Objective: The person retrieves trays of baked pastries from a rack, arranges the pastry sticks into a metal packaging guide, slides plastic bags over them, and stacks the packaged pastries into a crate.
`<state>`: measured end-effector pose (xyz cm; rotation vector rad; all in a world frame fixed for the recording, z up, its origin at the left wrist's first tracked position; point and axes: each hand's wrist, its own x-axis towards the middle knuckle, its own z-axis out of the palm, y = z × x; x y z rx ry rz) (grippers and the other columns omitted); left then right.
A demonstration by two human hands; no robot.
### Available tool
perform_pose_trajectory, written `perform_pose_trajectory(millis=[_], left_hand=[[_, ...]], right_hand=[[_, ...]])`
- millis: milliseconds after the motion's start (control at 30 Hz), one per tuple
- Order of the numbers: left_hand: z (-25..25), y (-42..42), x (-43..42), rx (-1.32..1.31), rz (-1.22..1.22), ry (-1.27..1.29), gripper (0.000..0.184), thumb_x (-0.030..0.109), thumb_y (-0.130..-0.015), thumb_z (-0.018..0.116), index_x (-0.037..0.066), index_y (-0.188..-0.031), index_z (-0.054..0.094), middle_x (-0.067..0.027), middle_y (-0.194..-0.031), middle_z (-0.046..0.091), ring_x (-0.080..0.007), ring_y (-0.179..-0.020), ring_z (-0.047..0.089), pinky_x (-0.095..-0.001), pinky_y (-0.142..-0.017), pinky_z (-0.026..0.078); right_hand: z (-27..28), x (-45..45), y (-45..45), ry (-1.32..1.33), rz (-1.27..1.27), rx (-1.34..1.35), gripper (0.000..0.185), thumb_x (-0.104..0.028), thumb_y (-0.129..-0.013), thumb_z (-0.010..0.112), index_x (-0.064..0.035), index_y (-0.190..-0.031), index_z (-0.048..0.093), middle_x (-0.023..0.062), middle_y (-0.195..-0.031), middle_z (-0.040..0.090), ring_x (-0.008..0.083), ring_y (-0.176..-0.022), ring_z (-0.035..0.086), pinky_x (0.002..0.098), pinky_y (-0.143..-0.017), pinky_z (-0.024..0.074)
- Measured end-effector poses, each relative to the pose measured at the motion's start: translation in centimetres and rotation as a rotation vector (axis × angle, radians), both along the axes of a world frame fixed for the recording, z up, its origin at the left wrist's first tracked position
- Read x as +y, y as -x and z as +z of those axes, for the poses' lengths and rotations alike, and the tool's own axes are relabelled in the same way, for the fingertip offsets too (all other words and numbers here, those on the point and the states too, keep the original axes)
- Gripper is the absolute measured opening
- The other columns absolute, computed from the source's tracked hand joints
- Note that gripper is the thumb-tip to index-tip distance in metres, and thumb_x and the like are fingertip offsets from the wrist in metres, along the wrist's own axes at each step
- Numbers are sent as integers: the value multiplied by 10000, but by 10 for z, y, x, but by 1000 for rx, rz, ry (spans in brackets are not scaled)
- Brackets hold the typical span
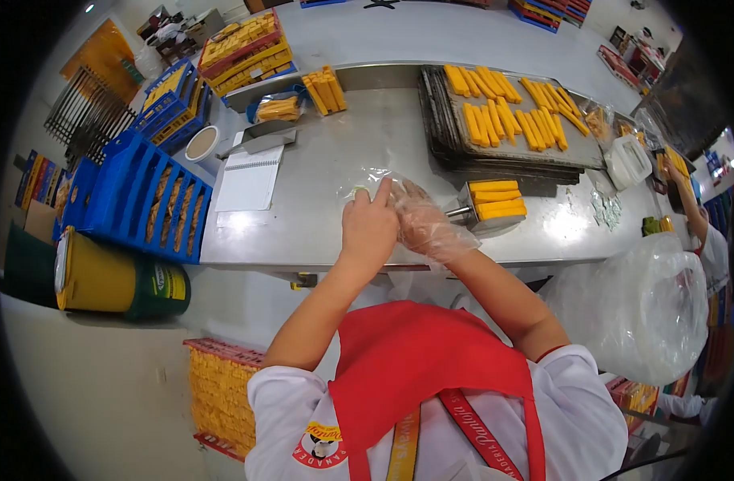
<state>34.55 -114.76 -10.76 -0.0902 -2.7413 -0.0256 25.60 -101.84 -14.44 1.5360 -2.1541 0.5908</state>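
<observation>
Over the near side of the steel table [343, 144], my two hands meet. A clear plastic glove [455, 242] covers my right hand [421, 218] down to the wrist, its fingers looking stretched out beneath the film. My left hand [370, 226] is bare and closed, pinching loose plastic at the fingertip end. Just right of my gloved hand sits a metal scoop [460, 212] with yellow bread sticks [497, 200] stacked in it. Farther back, more yellow bread sticks [495, 120] lie in rows on a stack of dark baking trays [463, 163].
Left on the table are a spiral notebook [246, 180], a metal scoop [270, 136], a bagged pack [279, 107] and upright sticks [325, 90]. Blue crates [126, 184] and a white tub [202, 144] stand beyond. A large plastic roll [631, 305] and a co-worker's arm [687, 196] are at right.
</observation>
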Motion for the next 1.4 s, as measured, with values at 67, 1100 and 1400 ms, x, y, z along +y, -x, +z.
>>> perform_pose_trajectory(millis=[67,1100,1400], left_hand=[[4,-2,6,-40,-12,-36,500,50,-766,612,28,-1266,607,-105,-1455,506,-318,-786,635,-446,-720,560],[-14,74,0,-401,-193,-122,659,-10,-753,592,12,-1402,484,-98,-1532,415,-348,-934,696,-435,-801,569],[2,71,31,-493,-457,-310,769,-41,-744,544,12,-1489,362,-146,-1582,330,-387,-1011,669,-458,-876,544]], right_hand=[[-8,12,6,-39,56,-70,367,-86,-770,677,69,-1099,627,224,-1106,630,416,-1001,614,475,-901,488],[-6,222,-43,741,-442,-1940,366,-374,-870,621,-11,-868,660,129,-737,672,221,-587,612,305,-547,450],[27,214,-28,456,-365,-1950,399,-370,-885,618,25,-846,657,104,-677,624,151,-549,525,293,-505,384]])
